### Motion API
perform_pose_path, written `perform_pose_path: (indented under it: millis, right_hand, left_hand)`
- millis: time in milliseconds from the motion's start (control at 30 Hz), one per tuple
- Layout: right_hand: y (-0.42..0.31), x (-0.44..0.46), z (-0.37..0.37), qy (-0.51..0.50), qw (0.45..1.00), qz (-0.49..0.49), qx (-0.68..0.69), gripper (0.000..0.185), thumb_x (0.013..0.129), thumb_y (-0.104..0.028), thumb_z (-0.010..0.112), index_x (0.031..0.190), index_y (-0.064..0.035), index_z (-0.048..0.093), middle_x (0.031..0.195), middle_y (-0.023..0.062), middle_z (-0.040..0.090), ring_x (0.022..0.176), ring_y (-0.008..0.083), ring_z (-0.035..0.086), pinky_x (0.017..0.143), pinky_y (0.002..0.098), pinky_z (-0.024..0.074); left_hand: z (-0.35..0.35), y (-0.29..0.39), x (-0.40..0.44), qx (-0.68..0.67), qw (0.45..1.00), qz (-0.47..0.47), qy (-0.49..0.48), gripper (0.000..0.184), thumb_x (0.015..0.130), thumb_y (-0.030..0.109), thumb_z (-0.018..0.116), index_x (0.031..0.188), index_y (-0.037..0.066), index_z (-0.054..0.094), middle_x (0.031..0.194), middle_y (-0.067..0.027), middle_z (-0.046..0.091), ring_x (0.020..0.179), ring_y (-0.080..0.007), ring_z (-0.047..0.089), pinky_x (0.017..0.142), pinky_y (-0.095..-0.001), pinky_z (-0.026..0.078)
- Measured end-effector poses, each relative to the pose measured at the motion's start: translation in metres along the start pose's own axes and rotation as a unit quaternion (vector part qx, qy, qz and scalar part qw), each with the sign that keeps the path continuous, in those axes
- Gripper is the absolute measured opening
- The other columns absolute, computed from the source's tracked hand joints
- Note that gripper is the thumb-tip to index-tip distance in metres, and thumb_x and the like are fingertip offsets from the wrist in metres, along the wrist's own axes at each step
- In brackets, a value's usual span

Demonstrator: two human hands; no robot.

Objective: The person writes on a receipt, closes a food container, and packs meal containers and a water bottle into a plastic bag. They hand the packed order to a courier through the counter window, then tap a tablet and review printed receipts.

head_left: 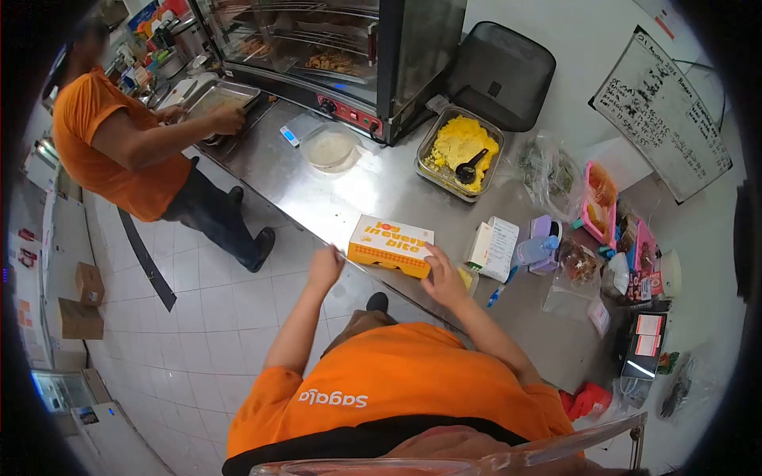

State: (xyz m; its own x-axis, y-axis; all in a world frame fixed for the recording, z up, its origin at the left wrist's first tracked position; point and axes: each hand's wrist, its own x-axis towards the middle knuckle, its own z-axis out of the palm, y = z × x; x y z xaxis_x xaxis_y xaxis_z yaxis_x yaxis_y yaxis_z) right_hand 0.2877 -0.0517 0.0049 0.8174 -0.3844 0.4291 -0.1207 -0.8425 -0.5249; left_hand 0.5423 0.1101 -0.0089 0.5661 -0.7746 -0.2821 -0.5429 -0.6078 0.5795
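Note:
A closed orange and white box point(390, 244) with printed lettering lies at the front edge of the steel table. At its right end is my right hand point(444, 278), its fingers spread and touching the box. My left hand point(325, 266) is off the box's left end, near the table edge; its fingers are too small to make out clearly. Right of the box are a small carton with a printed paper point(498, 247) and a clear bottle point(536, 250). Behind, a glass container of yellow food point(460, 151) holds a black scoop point(471, 168).
A glass warming cabinet point(317, 47) stands at the back, with a scale point(290, 136) and round plastic lid point(329, 147) before it. At the left, a co-worker point(135, 151) handles a metal tray point(214, 103). Pink baskets point(599, 204) and bags line the wall.

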Motion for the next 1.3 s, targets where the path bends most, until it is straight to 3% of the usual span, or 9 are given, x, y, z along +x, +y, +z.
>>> perform_pose_path:
  millis: [67,100,267,367,467,567,667,1000,1300]
  right_hand:
    - [-0.017,0.002,-0.004,-0.017,0.999,0.044,0.008,0.062,0.066,0.002,0.059,0.124,-0.0120,0.043,0.131,0.0167,0.038,0.117,0.0413,0.041,0.095,0.0443,0.0411]
    - [-0.021,0.004,-0.008,-0.037,0.998,0.055,0.003,0.061,0.066,0.002,0.059,0.123,-0.0123,0.044,0.131,0.0169,0.036,0.118,0.0408,0.041,0.095,0.0442,0.0411]
    - [-0.011,-0.002,-0.011,-0.100,0.991,0.087,0.013,0.060,0.065,0.003,0.058,0.123,-0.0092,0.047,0.132,0.0174,0.033,0.121,0.0386,0.038,0.097,0.0416,0.0395]
    - [-0.005,-0.011,0.006,-0.073,0.994,0.055,-0.054,0.055,0.066,0.003,0.058,0.120,-0.0088,0.050,0.132,0.0195,0.032,0.124,0.0410,0.033,0.099,0.0436,0.0365]
    - [-0.010,-0.011,0.014,-0.072,0.991,0.034,-0.104,0.050,0.069,-0.002,0.062,0.117,-0.0071,0.051,0.132,0.0216,0.032,0.125,0.0437,0.030,0.101,0.0453,0.0340]
    - [-0.025,-0.001,0.008,-0.069,0.991,0.037,-0.109,0.040,0.072,-0.008,0.066,0.109,-0.0036,0.052,0.134,0.0213,0.033,0.128,0.0427,0.027,0.102,0.0449,0.0335]
    - [-0.020,0.007,0.019,-0.092,0.991,0.061,-0.076,0.026,0.072,-0.009,0.068,0.092,-0.0024,0.052,0.135,0.0204,0.033,0.130,0.0422,0.025,0.102,0.0458,0.0338]
    - [0.011,0.027,0.017,-0.124,0.991,0.029,-0.027,0.022,0.072,0.000,0.061,0.090,-0.0022,0.048,0.138,0.0163,0.035,0.132,0.0364,0.024,0.106,0.0416,0.0304]
    - [-0.024,0.011,0.016,-0.012,0.980,0.187,-0.061,0.025,0.076,-0.006,0.057,0.101,-0.0046,0.054,0.129,0.0136,0.043,0.121,0.0332,0.041,0.097,0.0409,0.0375]
  left_hand:
    - [0.023,-0.002,-0.012,-0.224,0.937,-0.112,-0.244,0.018,0.083,0.011,0.059,0.093,-0.004,0.060,0.078,-0.0125,0.066,0.061,-0.0183,0.065,0.055,-0.0311,0.052]
    - [0.036,0.008,-0.023,-0.340,0.891,-0.089,-0.287,0.022,0.086,0.011,0.057,0.104,-0.002,0.057,0.095,-0.0122,0.065,0.079,-0.0193,0.066,0.065,-0.0295,0.053]
    - [0.074,0.038,-0.027,-0.624,0.751,0.033,-0.215,0.039,0.084,0.012,0.062,0.118,0.002,0.048,0.119,-0.0104,0.055,0.111,-0.0171,0.053,0.089,-0.0270,0.042]
    - [0.057,0.046,-0.033,-0.634,0.735,-0.048,-0.234,0.040,0.082,0.019,0.065,0.115,0.002,0.050,0.114,-0.0086,0.057,0.114,-0.0182,0.049,0.092,-0.0291,0.040]
    - [0.033,0.054,-0.038,-0.749,0.591,-0.261,-0.147,0.049,0.078,0.030,0.070,0.114,0.003,0.050,0.112,-0.0086,0.053,0.109,-0.0197,0.048,0.088,-0.0327,0.041]
    - [0.027,0.043,-0.034,-0.632,0.726,-0.270,0.018,0.071,0.070,0.033,0.076,0.121,0.001,0.039,0.118,-0.0141,0.041,0.105,-0.0250,0.045,0.087,-0.0385,0.041]
    - [0.063,-0.002,-0.007,-0.194,0.926,-0.066,0.316,0.074,0.066,0.033,0.079,0.118,-0.002,0.039,0.116,-0.0164,0.041,0.102,-0.0268,0.044,0.087,-0.0395,0.042]
    - [-0.034,0.068,0.057,0.279,0.917,0.282,-0.032,0.109,0.045,0.039,0.085,0.135,0.008,0.032,0.141,-0.0138,0.027,0.132,-0.0316,0.025,0.102,-0.0621,0.021]
    - [0.003,0.078,0.092,0.198,0.955,0.158,-0.157,0.089,0.037,0.047,0.088,0.100,0.000,0.046,0.095,-0.0185,0.062,0.091,-0.0329,0.061,0.079,-0.0371,0.049]
